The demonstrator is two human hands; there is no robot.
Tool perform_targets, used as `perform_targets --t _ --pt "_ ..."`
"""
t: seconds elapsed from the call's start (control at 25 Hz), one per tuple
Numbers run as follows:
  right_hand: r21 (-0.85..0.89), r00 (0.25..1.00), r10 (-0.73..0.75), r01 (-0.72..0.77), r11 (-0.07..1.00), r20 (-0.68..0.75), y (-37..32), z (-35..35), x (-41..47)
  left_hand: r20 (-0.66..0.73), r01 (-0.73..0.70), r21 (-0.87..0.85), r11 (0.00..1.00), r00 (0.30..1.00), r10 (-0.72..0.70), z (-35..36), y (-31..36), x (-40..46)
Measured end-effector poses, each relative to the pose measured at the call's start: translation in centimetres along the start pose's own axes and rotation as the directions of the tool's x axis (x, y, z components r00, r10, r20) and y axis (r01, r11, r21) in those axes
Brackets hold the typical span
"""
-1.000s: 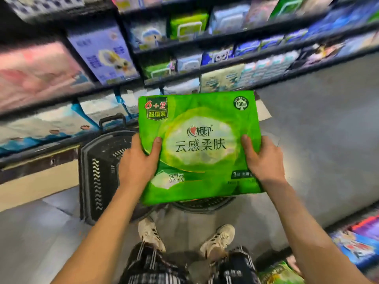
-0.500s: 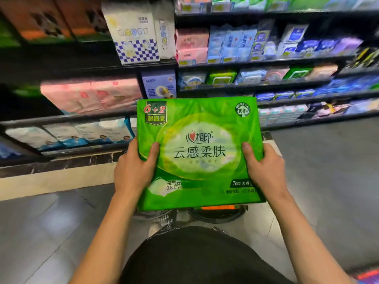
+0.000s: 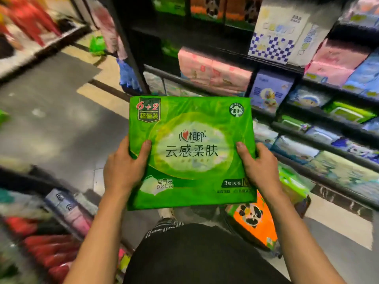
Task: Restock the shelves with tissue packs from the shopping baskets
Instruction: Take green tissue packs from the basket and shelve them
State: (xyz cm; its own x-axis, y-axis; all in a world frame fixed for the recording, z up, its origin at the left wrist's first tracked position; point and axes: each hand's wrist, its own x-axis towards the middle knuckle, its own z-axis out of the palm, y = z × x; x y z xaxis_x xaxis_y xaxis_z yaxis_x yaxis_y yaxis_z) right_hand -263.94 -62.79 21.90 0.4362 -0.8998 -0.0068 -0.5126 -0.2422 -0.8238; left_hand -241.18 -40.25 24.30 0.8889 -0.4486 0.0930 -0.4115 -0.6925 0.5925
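I hold a large green tissue pack (image 3: pixel 190 152) flat in front of me, its printed face up. My left hand (image 3: pixel 123 169) grips its left edge with the thumb on top. My right hand (image 3: pixel 260 167) grips its right edge the same way. Below the pack on the right, an orange pack with a panda print (image 3: pixel 254 224) and a green pack (image 3: pixel 293 185) lie in a dark shopping basket (image 3: pixel 303 206) on the floor. The dark shelves (image 3: pixel 320 144) with tissue packs run along the right and top.
Pink packs (image 3: pixel 213 72), a blue-checked pack (image 3: pixel 272 39) and a purple pack (image 3: pixel 268 91) fill the shelves ahead. A second shelf row with red and blue goods (image 3: pixel 51 232) runs at lower left. Grey aisle floor (image 3: pixel 51 111) stretches away on the left.
The view has swung left and closer to the shelves, so the aisle now shows on the left. The green pack stays held in both hands in the same grip.
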Motion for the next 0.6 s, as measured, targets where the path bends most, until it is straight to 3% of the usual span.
perform_targets --t 0.12,0.32,0.6 --pt "0.01 0.984 -0.08 0.079 0.997 0.161 -2.7 4.0 1.1 -0.111 0.123 0.013 0.992 0.986 -0.121 -3.2 -3.5 -1.1" --pt "0.011 0.95 -0.167 0.17 0.985 0.265 -6.8 8.4 3.7 -0.18 0.219 0.005 0.976 0.96 -0.215 -4.6 -7.1 0.8" --pt "-0.02 0.978 -0.091 0.096 0.995 0.187 -14.1 17.6 7.2 -0.1 0.141 -0.048 0.989 0.984 -0.145 -7.3 -12.9 13.1"
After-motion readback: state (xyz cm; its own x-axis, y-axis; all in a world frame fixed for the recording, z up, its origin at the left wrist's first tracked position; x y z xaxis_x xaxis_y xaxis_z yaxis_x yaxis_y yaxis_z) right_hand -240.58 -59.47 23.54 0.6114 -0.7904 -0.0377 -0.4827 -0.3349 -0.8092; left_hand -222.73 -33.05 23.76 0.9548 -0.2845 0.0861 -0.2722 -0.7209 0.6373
